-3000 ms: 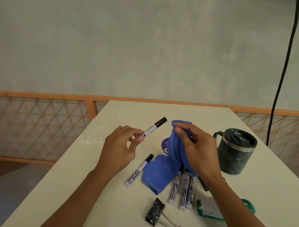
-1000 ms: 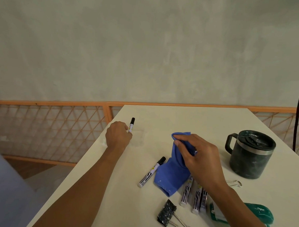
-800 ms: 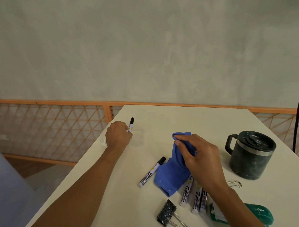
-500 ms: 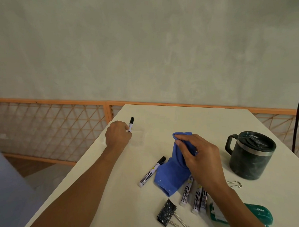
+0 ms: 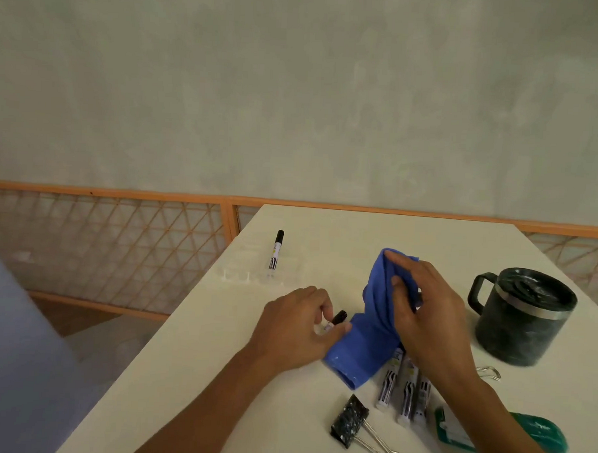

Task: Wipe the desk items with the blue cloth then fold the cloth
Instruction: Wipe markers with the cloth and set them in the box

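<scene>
Now, head view: a pale desk (image 5: 194,386) is seen from above, with both bare forearms stretched over it.
Left hand: the left hand (image 5: 294,330) is laid low near the desk's middle, fingers curled in and closed on the near marker (image 5: 339,317).
Near marker: only its black cap and a bit of white barrel are shown past the fingertips, just beside the blue cloth (image 5: 367,349).
Right hand: the right hand (image 5: 431,314) is raised above the desk, and the cloth's upper part is gripped between bent fingers and thumb.
Blue cloth: it is bunched and held up at the top; its lower end is draped onto the desk and over the tops of three markers (image 5: 403,385).
Three markers: laid side by side, partly hidden under the right wrist.
Far marker: the far marker (image 5: 276,254) is laid alone near the desk's left edge, well apart from both hands.
Binder clip: the binder clip (image 5: 349,421) is set on the near side, in front of the three markers.
Mug: the dark lidded mug (image 5: 523,321) is stood upright to the right of the right hand.
Green object: a green object (image 5: 542,439) is partly covered by the right forearm; what it is cannot be told.
</scene>
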Available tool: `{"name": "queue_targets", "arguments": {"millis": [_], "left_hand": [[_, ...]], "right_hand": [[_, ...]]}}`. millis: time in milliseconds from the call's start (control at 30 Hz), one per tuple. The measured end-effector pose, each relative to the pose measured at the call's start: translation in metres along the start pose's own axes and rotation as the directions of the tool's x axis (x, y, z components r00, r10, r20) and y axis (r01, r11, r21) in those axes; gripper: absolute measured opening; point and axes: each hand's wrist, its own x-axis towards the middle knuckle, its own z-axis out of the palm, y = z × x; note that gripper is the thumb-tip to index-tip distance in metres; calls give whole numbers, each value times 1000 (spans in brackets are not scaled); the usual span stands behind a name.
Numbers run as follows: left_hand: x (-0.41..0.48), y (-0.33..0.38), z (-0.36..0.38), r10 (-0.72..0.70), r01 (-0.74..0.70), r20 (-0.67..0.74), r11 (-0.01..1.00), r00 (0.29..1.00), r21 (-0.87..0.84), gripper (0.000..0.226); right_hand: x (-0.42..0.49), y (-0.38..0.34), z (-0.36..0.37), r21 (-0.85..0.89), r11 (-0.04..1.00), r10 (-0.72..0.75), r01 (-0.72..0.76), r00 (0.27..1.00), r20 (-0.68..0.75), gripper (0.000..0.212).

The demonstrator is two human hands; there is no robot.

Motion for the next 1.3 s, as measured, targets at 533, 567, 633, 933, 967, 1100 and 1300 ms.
{"name": "queue_targets", "arguments": {"millis": [533,567,633,933,967,1100,1300], "left_hand": [[4,-33,-6,-12,23,134,996,991,-83,42],[4,-32,-6,-8,18,98,996,995,-92,38],[6,-33,-6,-3,1,-10,993,1000,-119,21],[1,3,-1,7,-113,-225,879,974,-463,10],[0,6,1,23,-133,-237,876,971,-463,12],[-1,13,-1,62,-173,-266,891,962,-419,12],[1,8,2,113,-223,-292,899,950,-376,19]], "right_hand": [[-3,-7,-1,34,998,61,-60,998,-20,35],[-3,-8,-1,51,997,58,-57,998,-22,36],[-3,-9,-3,87,996,40,-37,999,-34,33],[-7,-13,-2,217,976,47,-22,993,-108,26],[-6,-13,-3,220,975,48,-23,993,-110,27],[-5,-16,-3,203,979,50,-29,994,-96,29],[-10,-18,4,247,955,169,-162,986,-9,38]]}}
